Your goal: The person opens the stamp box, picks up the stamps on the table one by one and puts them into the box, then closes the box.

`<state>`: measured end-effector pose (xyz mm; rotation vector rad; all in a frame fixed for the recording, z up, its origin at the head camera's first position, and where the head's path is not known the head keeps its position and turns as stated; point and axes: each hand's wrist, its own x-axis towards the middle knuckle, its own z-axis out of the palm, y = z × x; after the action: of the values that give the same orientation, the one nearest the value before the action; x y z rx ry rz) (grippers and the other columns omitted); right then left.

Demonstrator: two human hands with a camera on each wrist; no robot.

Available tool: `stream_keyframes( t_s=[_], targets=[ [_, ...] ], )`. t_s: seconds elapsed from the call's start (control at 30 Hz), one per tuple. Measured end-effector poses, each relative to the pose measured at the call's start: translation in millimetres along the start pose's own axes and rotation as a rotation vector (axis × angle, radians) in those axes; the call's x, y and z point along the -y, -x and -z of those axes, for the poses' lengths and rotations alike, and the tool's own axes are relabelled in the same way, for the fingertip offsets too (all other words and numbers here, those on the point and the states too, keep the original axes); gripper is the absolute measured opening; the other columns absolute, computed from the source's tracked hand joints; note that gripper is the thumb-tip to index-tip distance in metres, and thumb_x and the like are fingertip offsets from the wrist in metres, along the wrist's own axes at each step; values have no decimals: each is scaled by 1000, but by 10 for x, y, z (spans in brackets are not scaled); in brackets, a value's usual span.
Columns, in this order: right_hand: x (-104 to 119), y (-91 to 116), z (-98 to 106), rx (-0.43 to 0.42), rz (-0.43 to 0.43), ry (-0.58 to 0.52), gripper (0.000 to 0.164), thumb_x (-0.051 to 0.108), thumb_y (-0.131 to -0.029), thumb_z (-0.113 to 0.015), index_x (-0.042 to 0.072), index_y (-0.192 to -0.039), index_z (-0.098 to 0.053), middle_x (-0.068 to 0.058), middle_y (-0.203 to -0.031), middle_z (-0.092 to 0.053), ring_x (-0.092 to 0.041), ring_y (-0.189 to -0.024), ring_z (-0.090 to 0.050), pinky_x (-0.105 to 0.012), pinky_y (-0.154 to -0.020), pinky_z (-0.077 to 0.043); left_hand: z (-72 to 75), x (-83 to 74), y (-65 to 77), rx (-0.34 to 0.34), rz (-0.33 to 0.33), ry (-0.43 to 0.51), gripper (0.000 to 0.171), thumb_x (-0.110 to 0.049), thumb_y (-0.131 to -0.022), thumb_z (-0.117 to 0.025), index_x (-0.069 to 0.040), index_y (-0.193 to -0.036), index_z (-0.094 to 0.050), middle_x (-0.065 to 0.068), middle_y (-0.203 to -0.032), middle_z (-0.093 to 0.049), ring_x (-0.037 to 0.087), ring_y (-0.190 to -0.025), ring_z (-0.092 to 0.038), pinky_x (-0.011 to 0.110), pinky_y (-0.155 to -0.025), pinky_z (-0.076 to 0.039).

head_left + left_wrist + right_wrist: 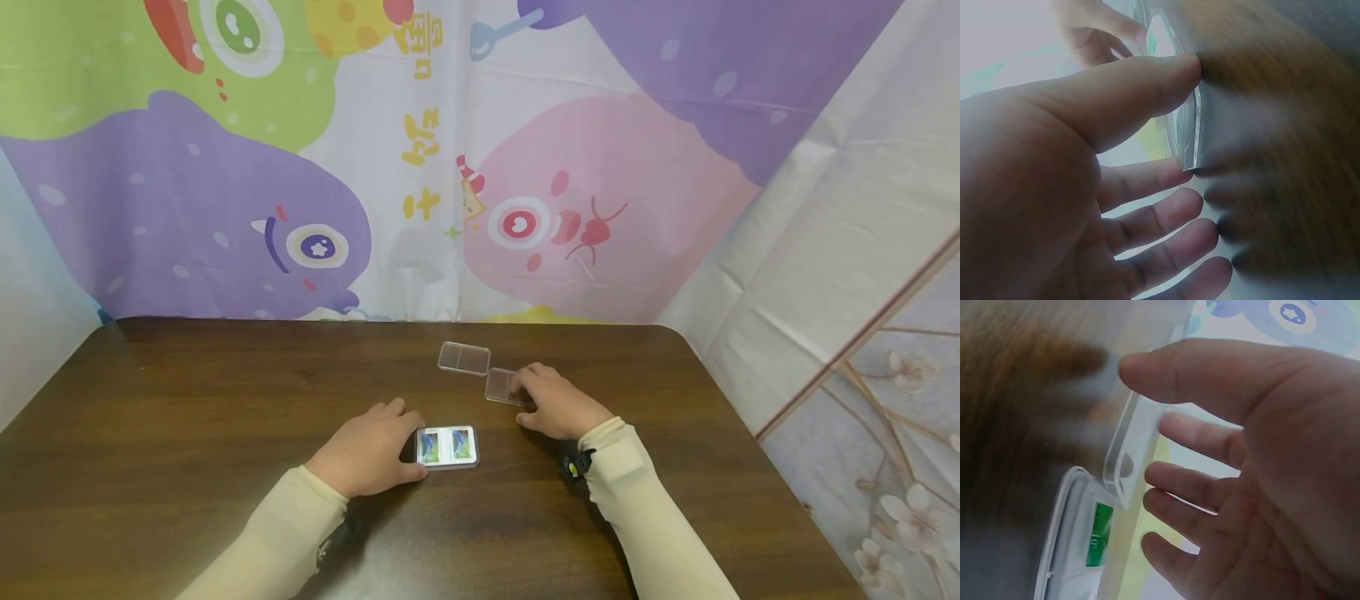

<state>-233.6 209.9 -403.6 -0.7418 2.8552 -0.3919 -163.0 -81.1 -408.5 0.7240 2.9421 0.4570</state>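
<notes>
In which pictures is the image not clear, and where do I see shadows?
Head view: generally clear, with soft shadows on the table beside the sleeves; left wrist view: pale haze at upper left, dark shadows at the fingertips of the left hand; right wrist view: table smeared at left, right hand clearer.

We count 1 L hand (369,450), 1 R hand (558,406) & 1 white case (448,447) w/ 2 pics (429,447) near; 2 clear plastic pcs. (464,358) farther off; 1 brown tbl. (225,392); 3 big printed eyes (317,247) on the far cloth (408,258).
</notes>
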Motion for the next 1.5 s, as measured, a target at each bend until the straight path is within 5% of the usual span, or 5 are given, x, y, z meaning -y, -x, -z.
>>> stream_keyframes(
  t_s=[0.2,0.33,0.77,1.1,1.5],
  targets=[
    [-16,-42,-46,-3,-11,52,60,23,-96,-74,-1,-145,-49,-19,-142,-56,-36,-135,-51,-51,-118,-33,-11,2,-4,2,0,-1,58,-39,-82,-87,-6,-124,-67,5,-104,-58,23,-89,-56,44,-77,-52],
    [-14,-45,-58,10,-11,71,58,23,-98,-72,1,-147,-51,-20,-146,-54,-38,-137,-50,-54,-120,-29,-6,-2,-3,4,-1,-2,57,-39,-82,-87,-6,-124,-67,5,-103,-58,23,-88,-56,44,-77,-51],
    [12,-51,-78,-17,37,60,34,14,-97,-72,5,-128,-63,-15,-133,-62,-33,-126,-57,-51,-112,-40,2,-12,10,-11,1,0,56,-38,-80,-88,-6,-122,-68,4,-102,-58,23,-89,-56,44,-77,-52],
    [45,-75,-72,-50,24,0,59,14,-91,-80,-1,-142,-54,-16,-136,-62,-32,-125,-60,-47,-107,-47,1,-8,7,-12,4,-2,56,-39,-80,-88,-7,-122,-68,4,-102,-58,23,-89,-56,44,-77,-52],
    [59,-52,-54,-55,67,60,58,21,-90,-82,-1,-139,-58,-16,-134,-59,-31,-122,-57,-45,-104,-48,1,-6,10,-18,-4,-1,56,-39,-80,-88,-6,-120,-68,4,-100,-57,23,-87,-56,44,-77,-52]
  ],
)
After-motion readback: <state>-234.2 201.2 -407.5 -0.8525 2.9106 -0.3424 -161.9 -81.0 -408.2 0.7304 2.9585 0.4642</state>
